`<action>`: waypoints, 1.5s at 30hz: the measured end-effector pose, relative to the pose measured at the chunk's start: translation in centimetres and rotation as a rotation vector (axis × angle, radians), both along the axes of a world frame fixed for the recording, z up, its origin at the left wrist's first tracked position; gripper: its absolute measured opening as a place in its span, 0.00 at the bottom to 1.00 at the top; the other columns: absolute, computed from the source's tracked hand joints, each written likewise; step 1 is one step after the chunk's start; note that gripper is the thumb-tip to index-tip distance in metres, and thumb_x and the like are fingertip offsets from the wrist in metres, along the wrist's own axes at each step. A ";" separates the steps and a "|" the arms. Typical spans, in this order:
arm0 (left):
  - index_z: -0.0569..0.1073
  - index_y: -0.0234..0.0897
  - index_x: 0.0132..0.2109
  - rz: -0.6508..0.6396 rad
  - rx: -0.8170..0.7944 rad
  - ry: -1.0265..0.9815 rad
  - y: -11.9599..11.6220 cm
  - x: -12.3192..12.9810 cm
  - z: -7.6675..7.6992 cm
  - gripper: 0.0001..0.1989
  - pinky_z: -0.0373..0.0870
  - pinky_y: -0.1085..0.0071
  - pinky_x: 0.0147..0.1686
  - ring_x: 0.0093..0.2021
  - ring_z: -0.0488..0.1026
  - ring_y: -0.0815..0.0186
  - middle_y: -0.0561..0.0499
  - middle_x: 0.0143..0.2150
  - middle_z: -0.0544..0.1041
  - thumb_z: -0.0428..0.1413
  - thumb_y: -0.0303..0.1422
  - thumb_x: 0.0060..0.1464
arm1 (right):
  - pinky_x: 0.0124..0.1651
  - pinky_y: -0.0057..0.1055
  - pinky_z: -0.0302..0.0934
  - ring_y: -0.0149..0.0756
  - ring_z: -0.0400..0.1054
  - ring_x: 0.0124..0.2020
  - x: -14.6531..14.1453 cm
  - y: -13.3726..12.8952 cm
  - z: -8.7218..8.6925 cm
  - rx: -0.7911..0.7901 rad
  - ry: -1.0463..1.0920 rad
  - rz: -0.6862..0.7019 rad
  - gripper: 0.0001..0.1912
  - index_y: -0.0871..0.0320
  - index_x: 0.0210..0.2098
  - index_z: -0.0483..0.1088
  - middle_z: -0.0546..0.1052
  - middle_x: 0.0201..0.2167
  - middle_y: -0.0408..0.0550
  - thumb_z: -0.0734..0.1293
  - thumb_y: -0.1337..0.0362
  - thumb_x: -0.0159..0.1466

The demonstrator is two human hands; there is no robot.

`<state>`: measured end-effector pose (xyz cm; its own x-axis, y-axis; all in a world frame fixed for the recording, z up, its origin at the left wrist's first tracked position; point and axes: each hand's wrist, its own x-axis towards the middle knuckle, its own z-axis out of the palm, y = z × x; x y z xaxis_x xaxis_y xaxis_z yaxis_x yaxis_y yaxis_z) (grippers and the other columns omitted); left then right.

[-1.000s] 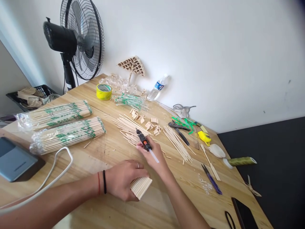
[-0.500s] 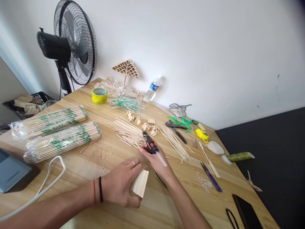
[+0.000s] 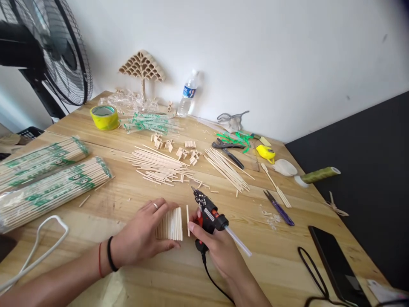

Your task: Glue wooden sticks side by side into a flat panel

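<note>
Your left hand [image 3: 140, 232] grips the stick panel [image 3: 171, 226] between thumb and fingers. Right of the panel, your right hand [image 3: 220, 247] holds the glue gun [image 3: 209, 213] and, at the thumb tip, a single stick [image 3: 188, 219], just beside the panel's edge, a gap between. Loose sticks [image 3: 156, 161] lie beyond the panel; scissors [image 3: 281, 212], well to its right.

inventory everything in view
glue gun: one, black-orange, right hand
stick panel: one, pale, left hand
short stick: one, pale, right hand
loose sticks: many, pale, centre
stick packs: two, green-printed, left
tape roll: one, yellow, back left
wrappers: several, clear, back
stick tree: one, tan, back
bottle: one, clear, back
fan: one, black, left
pliers: one, black, right
scissors: one, purple-handled, right
phone: one, black, right
spool: one, olive, right
cable: one, white, left
table: one, tan, beneath
left hand: one, front
right hand: one, front
</note>
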<state>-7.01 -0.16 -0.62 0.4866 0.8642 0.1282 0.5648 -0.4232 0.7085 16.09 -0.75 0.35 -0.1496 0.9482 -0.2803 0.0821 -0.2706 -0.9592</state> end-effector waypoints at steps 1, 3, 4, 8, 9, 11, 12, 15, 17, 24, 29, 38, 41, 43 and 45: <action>0.66 0.42 0.67 0.007 0.019 0.010 0.0 0.0 0.0 0.37 0.76 0.50 0.58 0.56 0.77 0.47 0.41 0.58 0.75 0.71 0.43 0.56 | 0.42 0.36 0.60 0.39 0.65 0.35 -0.1 -0.1 0.2 -0.010 0.011 0.022 0.15 0.54 0.36 0.75 0.72 0.32 0.43 0.75 0.49 0.64; 0.66 0.43 0.67 0.018 0.057 0.025 0.0 -0.2 0.0 0.37 0.77 0.51 0.56 0.56 0.78 0.47 0.41 0.59 0.76 0.71 0.44 0.57 | 0.43 0.36 0.61 0.39 0.65 0.36 -0.2 -0.3 0.6 -0.022 0.042 0.034 0.14 0.54 0.34 0.74 0.72 0.32 0.43 0.74 0.51 0.64; 0.65 0.43 0.68 0.016 0.069 0.034 0.0 -0.2 0.0 0.37 0.77 0.52 0.56 0.57 0.78 0.47 0.41 0.60 0.76 0.70 0.43 0.57 | 0.43 0.36 0.61 0.39 0.66 0.36 -0.2 -0.3 0.8 -0.030 0.058 0.038 0.13 0.54 0.34 0.74 0.72 0.32 0.43 0.74 0.51 0.64; 0.65 0.44 0.69 0.014 0.125 0.057 -0.2 -0.3 0.1 0.36 0.76 0.55 0.56 0.55 0.78 0.50 0.44 0.57 0.76 0.70 0.39 0.58 | 0.42 0.36 0.62 0.39 0.66 0.35 -0.4 -0.3 1.6 -0.062 0.068 0.031 0.12 0.54 0.33 0.73 0.72 0.31 0.43 0.73 0.53 0.64; 0.65 0.44 0.69 0.015 0.132 0.060 -0.2 -0.2 0.1 0.37 0.76 0.56 0.55 0.54 0.78 0.52 0.45 0.56 0.76 0.70 0.38 0.58 | 0.42 0.36 0.62 0.38 0.66 0.34 -0.4 -0.3 1.8 -0.073 0.059 0.036 0.12 0.54 0.33 0.73 0.72 0.31 0.43 0.74 0.53 0.64; 0.64 0.45 0.69 0.013 0.137 0.061 -0.2 -0.2 0.2 0.37 0.76 0.58 0.54 0.53 0.78 0.53 0.46 0.56 0.76 0.70 0.37 0.58 | 0.41 0.35 0.63 0.38 0.66 0.33 -0.4 -0.2 2.1 -0.087 0.046 0.032 0.13 0.54 0.33 0.73 0.72 0.31 0.43 0.74 0.53 0.63; 0.64 0.45 0.69 0.010 0.139 0.060 -0.2 -0.1 0.3 0.38 0.76 0.58 0.54 0.52 0.78 0.54 0.46 0.56 0.76 0.70 0.37 0.57 | 0.40 0.35 0.63 0.38 0.66 0.33 -0.4 -0.2 2.2 -0.090 0.040 0.027 0.13 0.54 0.33 0.72 0.73 0.31 0.43 0.75 0.53 0.62; 0.64 0.45 0.69 0.005 0.142 0.068 -0.1 0.0 0.4 0.37 0.75 0.60 0.53 0.52 0.78 0.55 0.46 0.56 0.76 0.70 0.36 0.57 | 0.40 0.36 0.65 0.39 0.67 0.34 -0.4 -0.2 2.3 -0.080 0.011 0.015 0.13 0.54 0.33 0.72 0.74 0.31 0.44 0.76 0.54 0.61; 0.64 0.44 0.68 -0.002 0.144 0.073 -0.1 0.0 0.5 0.36 0.75 0.60 0.52 0.52 0.78 0.55 0.46 0.55 0.76 0.70 0.35 0.57 | 0.41 0.36 0.65 0.39 0.67 0.34 -0.4 -0.2 2.4 -0.073 -0.013 0.025 0.13 0.54 0.33 0.72 0.74 0.31 0.44 0.76 0.54 0.61; 0.64 0.42 0.67 -0.030 0.172 0.094 -0.1 0.1 0.8 0.36 0.74 0.59 0.53 0.52 0.78 0.54 0.45 0.55 0.76 0.70 0.33 0.56 | 0.40 0.35 0.66 0.38 0.67 0.33 -0.5 -0.3 2.4 -0.061 -0.049 0.036 0.13 0.54 0.33 0.71 0.73 0.30 0.43 0.75 0.55 0.62; 0.64 0.40 0.67 -0.038 0.184 0.095 0.0 0.1 0.7 0.35 0.74 0.59 0.52 0.51 0.78 0.54 0.45 0.54 0.76 0.70 0.32 0.56 | 0.40 0.36 0.67 0.39 0.69 0.33 -0.6 -0.4 2.5 -0.066 -0.063 0.035 0.13 0.54 0.34 0.71 0.75 0.31 0.44 0.76 0.54 0.61; 0.66 0.37 0.65 -0.048 0.202 0.074 0.0 0.2 0.7 0.32 0.75 0.59 0.51 0.49 0.78 0.54 0.44 0.53 0.76 0.68 0.34 0.58 | 0.41 0.35 0.67 0.38 0.69 0.34 -0.7 -0.5 2.2 -0.080 -0.005 0.011 0.12 0.53 0.35 0.70 0.74 0.32 0.42 0.75 0.57 0.61; 0.67 0.37 0.64 -0.047 0.207 0.054 0.0 0.2 0.7 0.30 0.75 0.60 0.50 0.48 0.77 0.55 0.44 0.52 0.76 0.68 0.36 0.60 | 0.41 0.34 0.66 0.37 0.68 0.34 -0.7 -0.5 2.3 -0.072 -0.014 0.032 0.10 0.53 0.35 0.70 0.73 0.31 0.41 0.74 0.57 0.62; 0.67 0.37 0.65 -0.048 0.205 0.053 0.1 0.2 0.7 0.30 0.75 0.60 0.51 0.48 0.77 0.55 0.44 0.53 0.76 0.67 0.37 0.61 | 0.41 0.34 0.66 0.37 0.68 0.34 -0.7 -0.5 2.4 -0.062 -0.026 0.040 0.10 0.53 0.34 0.70 0.73 0.31 0.41 0.73 0.57 0.63; 0.66 0.38 0.65 -0.050 0.203 0.056 0.0 0.2 0.7 0.30 0.75 0.60 0.51 0.49 0.77 0.55 0.44 0.53 0.76 0.67 0.36 0.61 | 0.40 0.34 0.66 0.37 0.67 0.33 -0.7 -0.5 2.3 -0.069 -0.019 0.030 0.11 0.53 0.34 0.70 0.73 0.31 0.42 0.74 0.57 0.63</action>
